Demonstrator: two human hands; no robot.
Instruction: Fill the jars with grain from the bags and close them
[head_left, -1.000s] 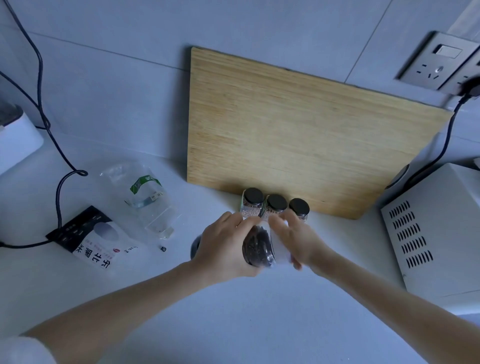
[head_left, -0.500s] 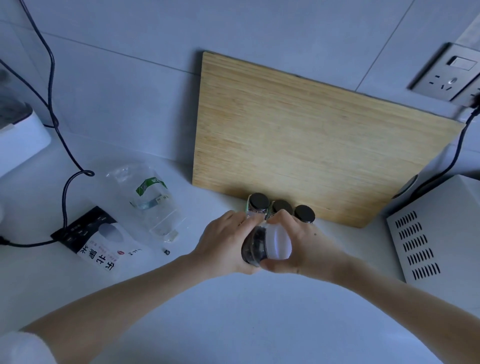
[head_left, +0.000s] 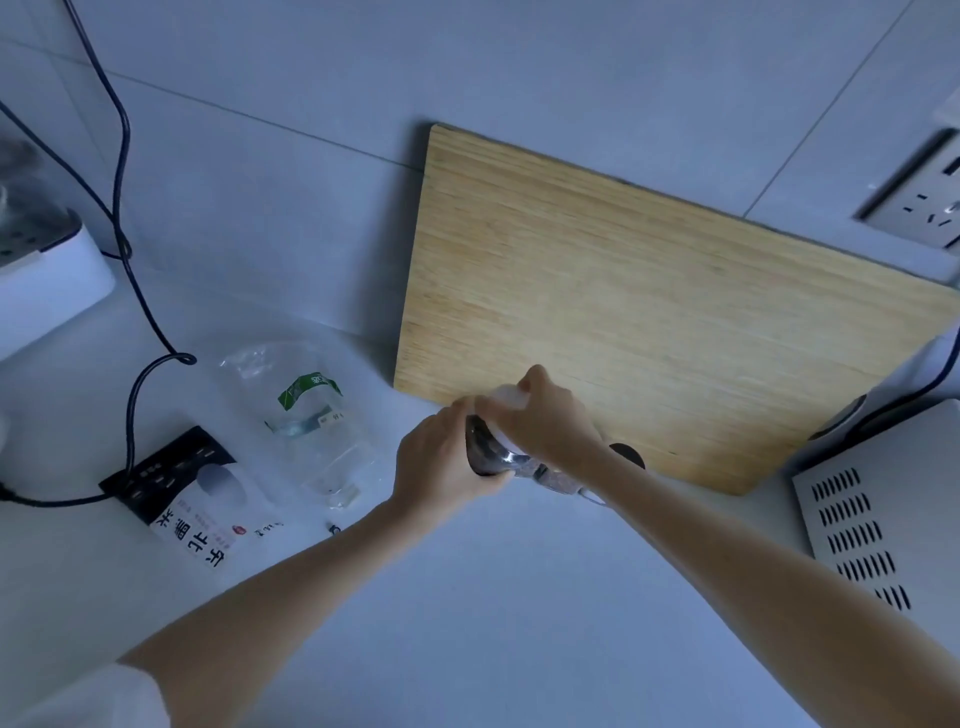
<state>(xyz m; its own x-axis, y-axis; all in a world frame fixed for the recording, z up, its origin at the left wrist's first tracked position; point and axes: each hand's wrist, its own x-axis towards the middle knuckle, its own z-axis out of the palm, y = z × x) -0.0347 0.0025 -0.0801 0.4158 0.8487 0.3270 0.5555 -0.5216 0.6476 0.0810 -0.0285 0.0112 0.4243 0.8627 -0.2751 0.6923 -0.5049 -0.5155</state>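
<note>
Saw jar (head_left: 491, 457) tilted, just before board (head_left: 649, 312) foot. Left hand (head_left: 441, 467) wrapped its dark-grain body; right hand (head_left: 550, 415) clamped over top end. I judged glass: stiff, slick, breakable, weighty; grip body, not cap.

Your cutting board (head_left: 649, 312) leans behind the jar (head_left: 485, 457); two bags (head_left: 306, 415) lie left on the desk (head_left: 493, 597), the vented appliance (head_left: 893, 519) right.

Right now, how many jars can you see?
3. A dark-grain jar gripped by the left hand; a second jar just below the right hand; a black-lidded jar right of it, against the cutting board. The hands may hide more.
</note>
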